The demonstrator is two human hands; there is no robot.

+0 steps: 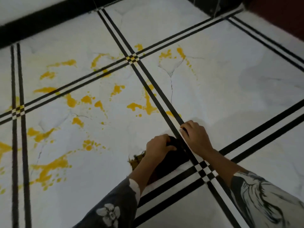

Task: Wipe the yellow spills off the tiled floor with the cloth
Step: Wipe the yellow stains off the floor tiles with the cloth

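While yellow spills lie unwiped across the tiled floor, one dark cloth, likely limp and light and frayed at one edge, sits bunched on the near tile. The left hand grips it, fingers curled round a fold. The right hand curls over its far edge, hold unclear. It is probably best wadded under a palm. Count: two hands, one cloth, well over a dozen splashes.

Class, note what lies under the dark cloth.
The dark cloth rests on the tiled floor beside the black stripes, gripped by the left hand, the right hand at its edge. Whether the yellow spills continue beneath it is hidden.
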